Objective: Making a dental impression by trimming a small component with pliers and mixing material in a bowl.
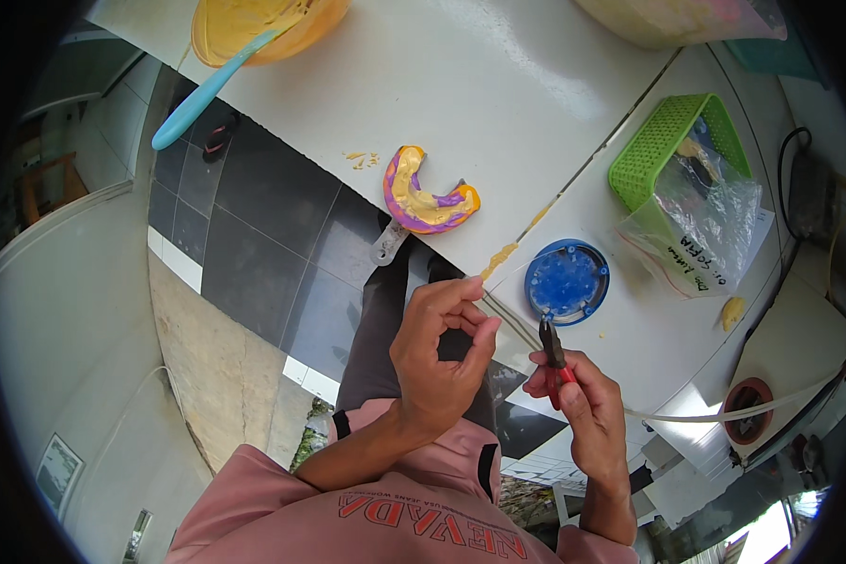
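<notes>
My left hand [439, 352] hovers near the table's front edge, thumb and fingers curled together in a ring; whatever lies between the tips is too small to make out. In my right hand [587, 404] are small pliers [553, 352] with red handles and dark jaws, pointing at the near rim of a round blue dish [566, 282]. Beyond my left hand, a horseshoe-shaped dental impression tray [428, 199] sits at the table edge. Purple and orange material lines it, with pale yellow paste on top, and its clear handle [389, 244] juts past the edge.
An orange bowl [296, 42] of yellow paste stands far left, a light-blue spatula [207, 99] across its rim. At right, a green basket [644, 150] holds a clear plastic bag [700, 226]. Yellow smears [500, 258] follow the table seam. A tiled floor [254, 226] lies below.
</notes>
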A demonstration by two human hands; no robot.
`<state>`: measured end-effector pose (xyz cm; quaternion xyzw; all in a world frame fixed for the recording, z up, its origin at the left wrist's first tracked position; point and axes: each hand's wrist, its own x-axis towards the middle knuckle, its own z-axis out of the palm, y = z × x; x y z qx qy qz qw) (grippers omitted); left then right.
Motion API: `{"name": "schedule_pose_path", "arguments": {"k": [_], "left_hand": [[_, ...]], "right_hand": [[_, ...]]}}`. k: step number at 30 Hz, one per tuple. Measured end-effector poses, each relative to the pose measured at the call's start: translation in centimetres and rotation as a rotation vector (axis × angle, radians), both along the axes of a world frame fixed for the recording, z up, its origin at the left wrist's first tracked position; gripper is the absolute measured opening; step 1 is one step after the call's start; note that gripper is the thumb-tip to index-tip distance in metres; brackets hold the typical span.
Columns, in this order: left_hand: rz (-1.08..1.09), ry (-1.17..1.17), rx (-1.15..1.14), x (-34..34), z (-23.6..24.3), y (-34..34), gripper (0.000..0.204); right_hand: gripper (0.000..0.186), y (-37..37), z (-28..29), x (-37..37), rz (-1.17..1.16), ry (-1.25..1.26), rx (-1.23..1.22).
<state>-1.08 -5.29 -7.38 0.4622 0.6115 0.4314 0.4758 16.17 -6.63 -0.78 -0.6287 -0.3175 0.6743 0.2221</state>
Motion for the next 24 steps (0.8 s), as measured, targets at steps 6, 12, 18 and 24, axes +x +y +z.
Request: {"name": "schedule_pose_path", "arguments": {"k": [6, 12, 18, 24], "left_hand": [[0.111, -0.34, -0.162, -0.2, -0.1, 0.3, 0.025], [0.129, -0.492, -0.22, 0.0, -0.1, 0.8, 0.018], [0.172, -0.502, -0.253, 0.1, 0.1, 1.4, 0.011], [0.169, -0.496, -0.222, 0.1, -0.4, 1.2, 0.01]], "right_hand": [[0.035, 2.2, -0.3, -1.1, 0.18, -0.123, 0.019], [0.029, 3.5, -0.3, -1.4, 0.24, -0.231, -0.014], [0.029, 4.6, 0.1, -1.3, 0.316, -0.28, -0.004], [0.031, 4.7, 0.0, -1.4, 0.301, -0.259, -0.004]]}}
